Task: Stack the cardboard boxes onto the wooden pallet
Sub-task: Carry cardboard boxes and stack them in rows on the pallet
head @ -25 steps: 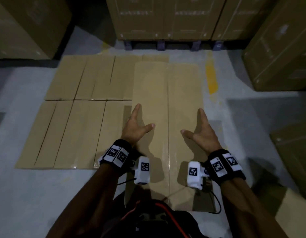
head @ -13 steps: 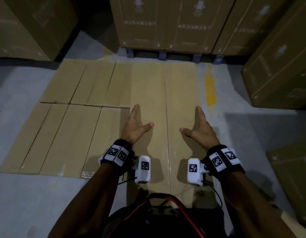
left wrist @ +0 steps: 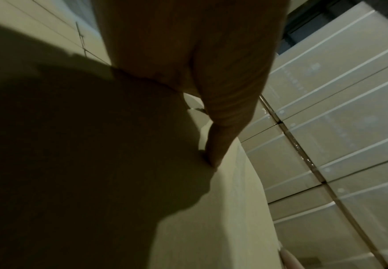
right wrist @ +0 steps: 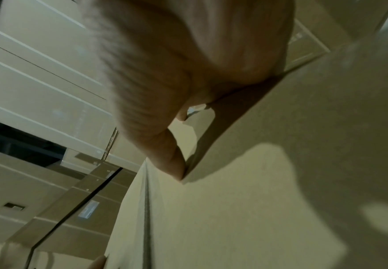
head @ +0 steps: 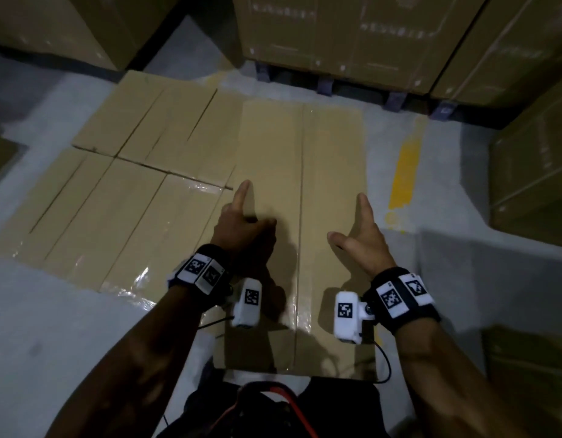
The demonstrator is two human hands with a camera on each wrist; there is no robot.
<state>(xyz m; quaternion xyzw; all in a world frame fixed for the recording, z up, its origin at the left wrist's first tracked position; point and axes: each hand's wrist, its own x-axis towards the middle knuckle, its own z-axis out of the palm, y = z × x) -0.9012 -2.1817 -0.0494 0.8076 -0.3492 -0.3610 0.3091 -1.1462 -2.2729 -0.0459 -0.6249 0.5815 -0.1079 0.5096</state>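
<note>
A long cardboard box (head: 301,172) with a taped centre seam is carried lengthwise between both my hands. My left hand (head: 257,203) lies flat against its left side with fingers straight and its thumb (left wrist: 211,154) on top. My right hand (head: 347,216) presses the right side the same way, its thumb (right wrist: 174,163) resting on the top face. To the left lies a low layer of similar boxes (head: 131,200), side by side near floor level. The held box overlaps that layer's right edge. Whatever the layer rests on is hidden under it.
Tall stacks of wrapped cartons (head: 352,42) stand ahead on blue pallet feet (head: 325,85). More cartons rise at the right (head: 532,172) and the far left (head: 52,23). A yellow floor mark (head: 406,172) lies on the grey concrete right of the box.
Both hands keep the same flat hold. The box has moved forward and nearer the low layer, its far end closer to the stacks ahead, and the view has tilted.
</note>
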